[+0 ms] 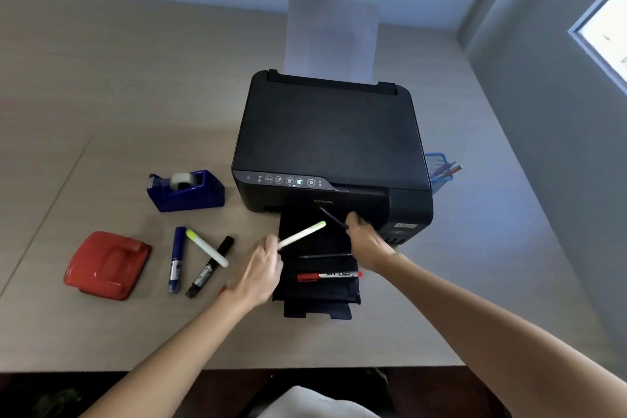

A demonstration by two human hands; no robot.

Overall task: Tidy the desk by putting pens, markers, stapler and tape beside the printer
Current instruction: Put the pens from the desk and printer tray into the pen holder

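I read "EPSON" on the front of the black printer (330, 142); the red marker (329, 275) lying on its output tray (319, 299) carries print too small to read. My left hand (258, 273) has its fingers clamped on a highlighter (302, 235), my right hand (368, 241) on a thin black pen (331, 216), both over the tray. Left on the table (101, 95): blue tape dispenser (186, 190), red stapler (108, 264), three markers (200, 261).
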